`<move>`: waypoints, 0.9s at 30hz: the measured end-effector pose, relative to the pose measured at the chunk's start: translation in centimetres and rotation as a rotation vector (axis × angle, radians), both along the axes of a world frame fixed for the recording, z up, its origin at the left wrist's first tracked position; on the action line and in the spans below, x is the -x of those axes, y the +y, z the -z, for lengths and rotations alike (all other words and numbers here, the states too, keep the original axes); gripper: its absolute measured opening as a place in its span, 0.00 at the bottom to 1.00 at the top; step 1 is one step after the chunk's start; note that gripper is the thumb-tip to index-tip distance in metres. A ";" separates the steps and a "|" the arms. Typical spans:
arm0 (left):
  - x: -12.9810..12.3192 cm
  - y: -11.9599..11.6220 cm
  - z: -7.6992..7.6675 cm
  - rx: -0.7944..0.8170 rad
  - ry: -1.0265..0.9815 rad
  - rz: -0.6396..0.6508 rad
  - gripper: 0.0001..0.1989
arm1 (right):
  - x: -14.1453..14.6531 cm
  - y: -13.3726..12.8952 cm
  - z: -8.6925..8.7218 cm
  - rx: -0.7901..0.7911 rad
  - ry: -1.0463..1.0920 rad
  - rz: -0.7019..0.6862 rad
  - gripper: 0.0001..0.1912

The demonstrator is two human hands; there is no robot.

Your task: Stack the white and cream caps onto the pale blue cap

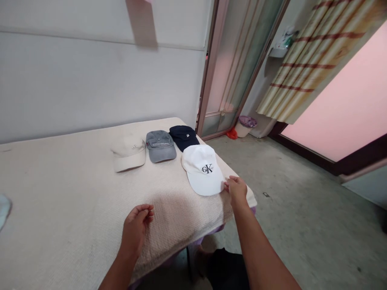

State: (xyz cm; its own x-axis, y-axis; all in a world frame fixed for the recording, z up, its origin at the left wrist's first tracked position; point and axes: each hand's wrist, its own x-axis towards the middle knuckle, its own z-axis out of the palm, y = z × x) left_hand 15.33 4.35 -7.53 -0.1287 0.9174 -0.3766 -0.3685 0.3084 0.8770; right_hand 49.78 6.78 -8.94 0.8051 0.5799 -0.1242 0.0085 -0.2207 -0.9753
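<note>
Fingertips of the right hand [236, 190] pinch the brim edge of the white cotton cap with black lettering [203, 169], left hand [136, 226] hovering loosely curled and empty nearby, so a light, level grip should keep that brim flat.

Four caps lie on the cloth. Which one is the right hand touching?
The white cap with the black letter logo, nearest the table's corner. The right hand touches its brim; the cream cap, grey cap and navy cap lie farther back, untouched.
</note>
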 end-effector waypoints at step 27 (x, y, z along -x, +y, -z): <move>0.0 -1.2 -0.5 0.020 -0.058 0.078 0.06 | 6.0 1.7 -2.7 -0.030 0.559 -0.547 0.12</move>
State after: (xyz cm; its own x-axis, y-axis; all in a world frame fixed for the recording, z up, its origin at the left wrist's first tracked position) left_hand 15.36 3.19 -7.07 -0.0346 0.9160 -0.3996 -0.3928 0.3552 0.8483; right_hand 43.78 8.51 -6.24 0.2260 0.8860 -0.4049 -0.3862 -0.3001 -0.8722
